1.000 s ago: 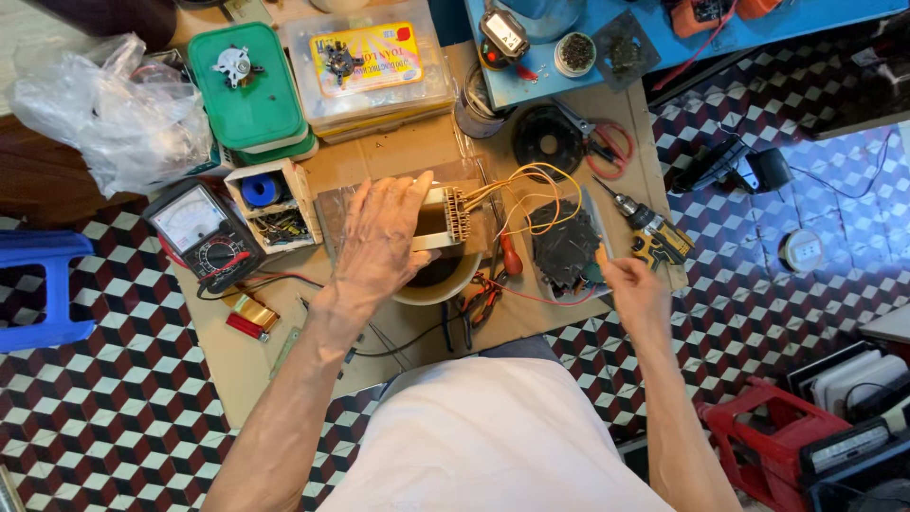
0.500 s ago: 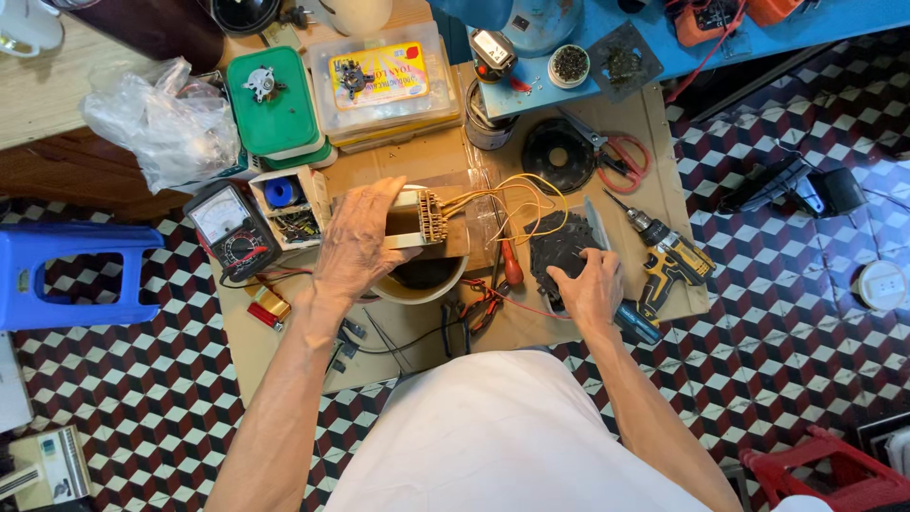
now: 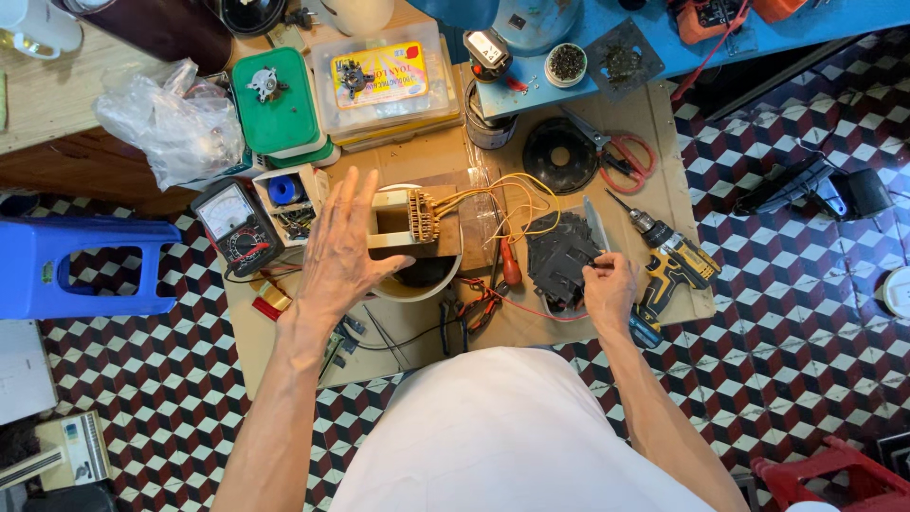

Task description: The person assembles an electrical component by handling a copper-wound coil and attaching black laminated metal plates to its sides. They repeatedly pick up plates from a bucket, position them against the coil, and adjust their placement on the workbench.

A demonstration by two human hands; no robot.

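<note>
My left hand (image 3: 339,248) lies flat with its fingers spread, palm against the left side of a beige block with copper windings (image 3: 409,217). The block rests across a white bowl (image 3: 445,281), and yellow wires (image 3: 512,197) run from it to the right. My right hand (image 3: 607,292) is pinched at the lower end of a thin grey blade (image 3: 593,224), which points away from me. The blade lies along the right edge of a stack of dark metal plates (image 3: 557,258). A yellow and black cordless drill (image 3: 675,267) lies just right of that hand.
All this sits on a low cardboard-covered board (image 3: 284,346) over a checkered floor. Around it are a multimeter (image 3: 237,228), a red-handled screwdriver (image 3: 510,265), red scissors (image 3: 623,157), a black disc (image 3: 559,157), a green box (image 3: 276,106), clear boxes (image 3: 379,81), a plastic bag (image 3: 167,119) and a blue stool (image 3: 83,265).
My left hand has opened and slid left off the top of the wound block. My right hand moved from beside the drill to the dark plates and closed on the blade.
</note>
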